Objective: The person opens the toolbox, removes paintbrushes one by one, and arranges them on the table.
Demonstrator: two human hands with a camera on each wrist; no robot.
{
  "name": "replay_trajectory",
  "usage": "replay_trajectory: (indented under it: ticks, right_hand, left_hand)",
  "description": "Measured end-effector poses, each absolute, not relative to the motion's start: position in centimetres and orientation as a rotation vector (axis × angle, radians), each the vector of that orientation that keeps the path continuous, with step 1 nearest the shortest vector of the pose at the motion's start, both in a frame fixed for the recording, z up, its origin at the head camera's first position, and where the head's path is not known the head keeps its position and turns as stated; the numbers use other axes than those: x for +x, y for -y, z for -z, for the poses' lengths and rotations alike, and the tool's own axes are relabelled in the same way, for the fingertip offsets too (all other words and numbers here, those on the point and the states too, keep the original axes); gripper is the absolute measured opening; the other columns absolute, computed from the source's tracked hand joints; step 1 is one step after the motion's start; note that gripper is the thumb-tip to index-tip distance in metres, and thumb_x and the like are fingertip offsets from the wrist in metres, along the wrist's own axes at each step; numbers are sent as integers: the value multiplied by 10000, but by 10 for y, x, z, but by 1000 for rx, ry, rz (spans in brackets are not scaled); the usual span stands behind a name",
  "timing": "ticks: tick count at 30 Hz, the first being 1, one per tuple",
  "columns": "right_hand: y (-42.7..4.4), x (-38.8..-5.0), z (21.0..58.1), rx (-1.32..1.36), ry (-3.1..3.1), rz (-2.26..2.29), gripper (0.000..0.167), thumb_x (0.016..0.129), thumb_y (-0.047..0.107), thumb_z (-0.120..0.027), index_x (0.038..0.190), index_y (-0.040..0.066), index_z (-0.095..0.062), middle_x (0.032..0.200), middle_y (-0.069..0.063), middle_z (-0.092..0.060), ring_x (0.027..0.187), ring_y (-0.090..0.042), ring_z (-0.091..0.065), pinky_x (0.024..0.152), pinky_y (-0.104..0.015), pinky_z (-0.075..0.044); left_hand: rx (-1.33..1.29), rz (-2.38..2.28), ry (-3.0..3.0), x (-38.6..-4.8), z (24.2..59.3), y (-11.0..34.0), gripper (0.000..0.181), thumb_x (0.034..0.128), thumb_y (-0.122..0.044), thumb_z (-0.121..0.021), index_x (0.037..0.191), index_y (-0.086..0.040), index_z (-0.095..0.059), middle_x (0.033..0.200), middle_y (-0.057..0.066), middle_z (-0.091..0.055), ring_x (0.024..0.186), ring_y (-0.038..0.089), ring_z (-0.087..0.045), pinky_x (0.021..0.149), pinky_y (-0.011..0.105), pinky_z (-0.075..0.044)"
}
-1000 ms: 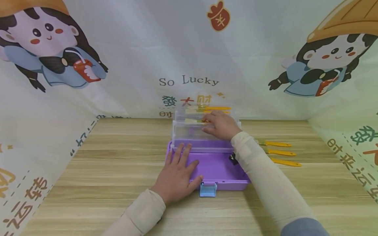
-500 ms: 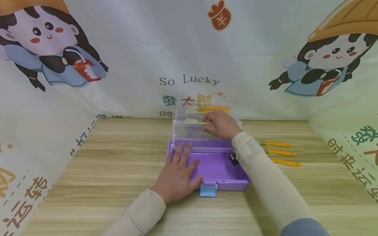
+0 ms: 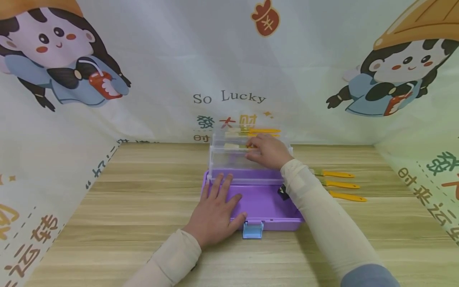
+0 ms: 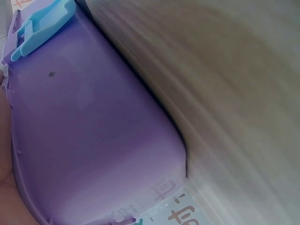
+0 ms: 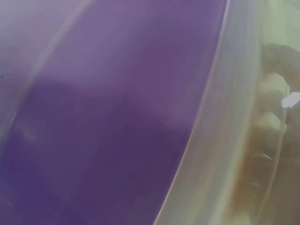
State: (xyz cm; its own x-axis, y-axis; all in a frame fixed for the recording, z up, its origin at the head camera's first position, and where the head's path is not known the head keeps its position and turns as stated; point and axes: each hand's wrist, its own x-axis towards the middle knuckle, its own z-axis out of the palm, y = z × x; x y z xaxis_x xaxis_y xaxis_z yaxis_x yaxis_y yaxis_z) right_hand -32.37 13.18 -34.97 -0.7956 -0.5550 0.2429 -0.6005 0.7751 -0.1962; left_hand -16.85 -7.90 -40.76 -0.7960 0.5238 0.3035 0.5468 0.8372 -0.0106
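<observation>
A purple box [image 3: 256, 199] stands on the table with clear stepped trays [image 3: 218, 163] raised at its back. My left hand [image 3: 215, 215] rests over the box's left side with fingers spread and straight. Over the lower clear tray, my right hand [image 3: 269, 151] pinches a paintbrush [image 3: 232, 146] by its handle, pale bristles pointing left. The fingers partly cover that handle. Another paintbrush [image 3: 264, 130] lies in the upper tray, with one more just below it. In the left wrist view are the box's outer wall [image 4: 93, 122] and its blue latch [image 4: 47, 28].
Several yellow-handled brushes [image 3: 342, 185] lie on the wooden table [image 3: 143, 191] to the right, partly hidden by the right forearm. A small black object [image 3: 283, 193] is inside the box near its right end. Printed cloth [image 3: 172, 59] encloses the table's back and sides.
Both hands stay in almost the same place. The paintbrush in my right fingers shifts only very slightly at the tray.
</observation>
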Motion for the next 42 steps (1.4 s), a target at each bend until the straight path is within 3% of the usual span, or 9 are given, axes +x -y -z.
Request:
replay_trajectory:
  ticks: [7, 29, 42]
  right_hand:
    - [-130, -322, 347, 922, 2802, -364, 425, 931, 415, -669, 1225, 108, -653, 1222, -79, -637, 1138, -298, -585, 956, -460, -470]
    - [-130, -325, 347, 766, 2841, -700, 277, 957, 392, -634, 1111, 165, -678, 1025, -17, -657, 910, -202, -596, 795, -404, -488]
    - [-131, -323, 347, 742, 2788, -818, 289, 954, 381, -653, 1120, 146, -675, 1067, -40, -655, 931, -224, -600, 819, -424, -491]
  left_hand:
    - [-817, 125, 2710, -170, 409, 80, 573, 977, -570, -392, 1321, -186, -643, 1595, 205, -232, 1472, 415, -148, 1140, 633, -153]
    - [-810, 118, 2728, -170, 410, 80, 570, 985, -572, -375, 1319, -196, -642, 1608, 187, -214, 1481, 401, -129, 1147, 625, -139]
    - [-811, 113, 2730, -170, 409, 80, 565, 984, -571, -386, 1314, -193, -646, 1609, 187, -215, 1480, 402, -134, 1145, 624, -151]
